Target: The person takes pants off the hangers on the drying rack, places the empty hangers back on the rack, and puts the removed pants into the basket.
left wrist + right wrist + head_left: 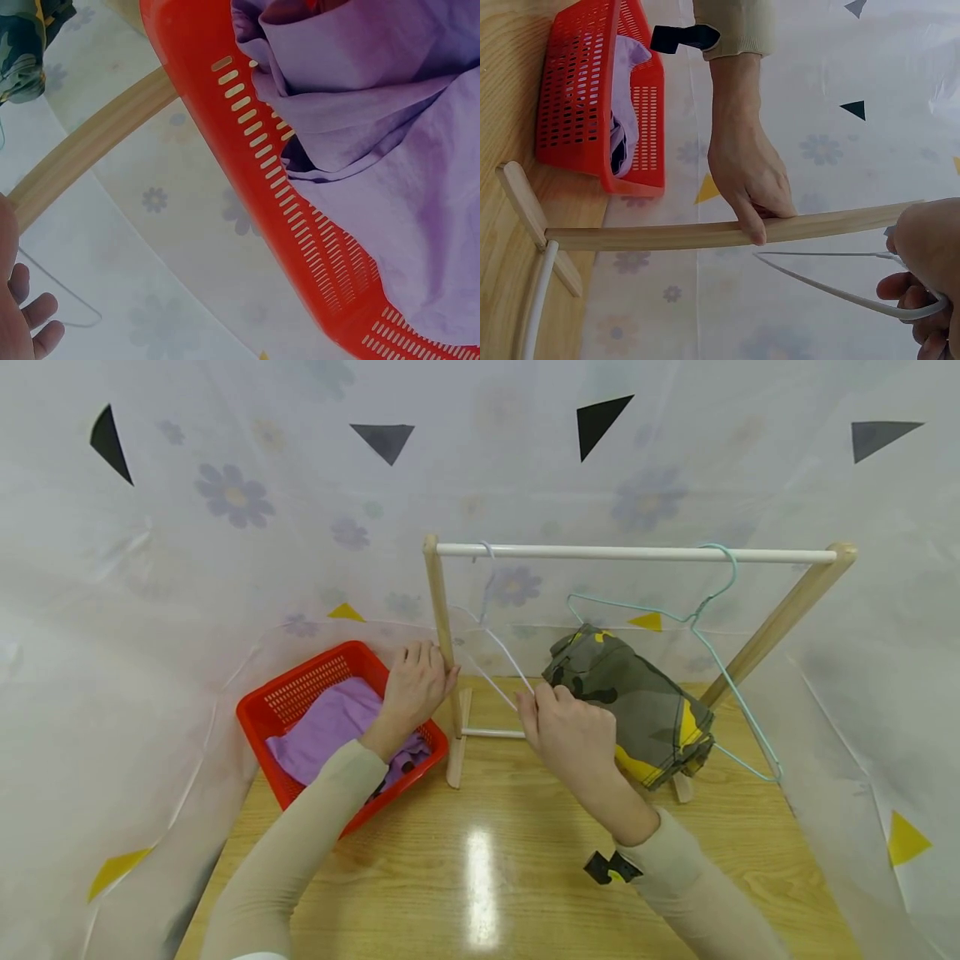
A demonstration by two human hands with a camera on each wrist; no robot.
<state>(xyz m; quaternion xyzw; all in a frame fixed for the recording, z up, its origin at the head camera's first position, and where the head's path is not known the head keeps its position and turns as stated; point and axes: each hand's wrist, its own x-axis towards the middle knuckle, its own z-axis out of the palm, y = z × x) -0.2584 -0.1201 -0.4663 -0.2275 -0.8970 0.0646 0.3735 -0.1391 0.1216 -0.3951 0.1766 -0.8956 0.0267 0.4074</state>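
Note:
My left hand [416, 685] grips the left wooden post [438, 602] of a small clothes rack, thumb on the near side in the right wrist view. The right hand [573, 735] holds the lower end of a pale white hanger [510, 658], whose hook hangs over the white rod [585, 552]. No garment is on this hanger. Beside the right hand, a folded camouflage garment [645, 702] in grey-green and yellow hangs on a mint-green hanger [637, 607]. In the left wrist view only some fingers [41, 309] show at the lower left edge.
A red plastic basket [225, 142] stands left of the rack on the wooden table [420, 877]. It holds a purple cloth [405, 187] with some dark parts. The right wooden post [780, 610] leans outward. A flowered white sheet [480, 468] surrounds the table.

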